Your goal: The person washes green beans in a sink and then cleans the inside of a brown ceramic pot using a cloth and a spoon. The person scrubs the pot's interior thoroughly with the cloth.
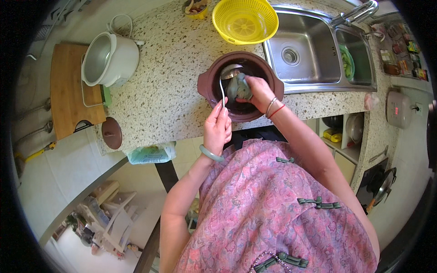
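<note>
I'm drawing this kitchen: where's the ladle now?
In the head view, just above centre, the ladle is at the mouth of the brown pot, left of the grey cloth, its handle in the left hand.

The right hand hides part of the grey-green cloth, and the left hand covers the handle end of the ladle. The upper edge crops the yellow colander.

place: kitchen | evidence: double-bowl steel sink, chrome faucet, yellow colander, speckled countertop
</note>
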Available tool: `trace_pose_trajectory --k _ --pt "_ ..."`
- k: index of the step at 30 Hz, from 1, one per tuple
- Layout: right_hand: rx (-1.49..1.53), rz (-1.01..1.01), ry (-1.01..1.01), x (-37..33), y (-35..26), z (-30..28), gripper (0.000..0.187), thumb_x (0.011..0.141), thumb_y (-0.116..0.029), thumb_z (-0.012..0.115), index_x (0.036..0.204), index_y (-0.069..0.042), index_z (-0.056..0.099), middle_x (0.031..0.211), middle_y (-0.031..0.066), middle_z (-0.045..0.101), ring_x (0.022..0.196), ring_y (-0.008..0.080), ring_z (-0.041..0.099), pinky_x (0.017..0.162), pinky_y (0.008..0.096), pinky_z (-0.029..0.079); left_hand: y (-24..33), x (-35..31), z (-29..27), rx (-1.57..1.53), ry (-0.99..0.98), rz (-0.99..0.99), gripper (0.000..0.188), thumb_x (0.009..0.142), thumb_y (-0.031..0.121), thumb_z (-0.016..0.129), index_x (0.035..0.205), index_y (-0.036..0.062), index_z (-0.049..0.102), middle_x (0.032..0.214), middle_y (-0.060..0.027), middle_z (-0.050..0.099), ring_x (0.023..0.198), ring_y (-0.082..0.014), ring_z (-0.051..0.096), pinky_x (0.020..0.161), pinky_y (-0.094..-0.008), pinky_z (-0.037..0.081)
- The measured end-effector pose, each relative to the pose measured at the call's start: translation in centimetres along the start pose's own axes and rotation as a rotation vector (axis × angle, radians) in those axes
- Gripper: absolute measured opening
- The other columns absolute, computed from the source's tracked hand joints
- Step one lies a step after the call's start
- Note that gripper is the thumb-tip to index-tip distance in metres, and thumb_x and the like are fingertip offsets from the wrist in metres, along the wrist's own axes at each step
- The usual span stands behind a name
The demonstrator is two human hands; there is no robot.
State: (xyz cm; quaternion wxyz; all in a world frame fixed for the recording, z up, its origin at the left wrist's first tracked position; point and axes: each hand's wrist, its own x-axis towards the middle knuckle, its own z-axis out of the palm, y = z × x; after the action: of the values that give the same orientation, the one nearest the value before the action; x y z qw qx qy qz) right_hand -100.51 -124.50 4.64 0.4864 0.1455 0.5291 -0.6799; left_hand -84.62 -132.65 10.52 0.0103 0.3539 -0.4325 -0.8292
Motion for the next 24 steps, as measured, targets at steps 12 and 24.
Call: trace_pose_trajectory --k 12,24 --pt "-0.932 -0.571 0.093 -1.5 -0.3 0.8 0.037 0.088 -0.026 0.057 0.107 0.006 0.06 0.1 0.0199 0.065 0.094 0.0245 0.063 0.084 0.0328 0.047 1.7 -1.2 1.1 -0.323 -0.16 -0.2 0.037 0.101 0.027 0.036 0.13 0.0039 0.041 0.07 0.0004 0.043 0.047 -0.0041 0.033 0.041 -0.019 0.033" --pt "-0.297 -0.222 -0.212 -8.6 -6.4 0.0 0.037 0.099 -0.027 0.042 0.108 0.006 0.056 0.097 0.0167 0.066 0.077 0.0167 0.064 0.063 0.026 0.053 1.7 0.5 8.3 -0.112 -0.244 0.02 0.026 0.1 0.023 0.039 0.116 0.005 0.048 0.081 -0.0041 0.054 0.058 -0.0104 0.051 0.053 -0.0267 0.049"
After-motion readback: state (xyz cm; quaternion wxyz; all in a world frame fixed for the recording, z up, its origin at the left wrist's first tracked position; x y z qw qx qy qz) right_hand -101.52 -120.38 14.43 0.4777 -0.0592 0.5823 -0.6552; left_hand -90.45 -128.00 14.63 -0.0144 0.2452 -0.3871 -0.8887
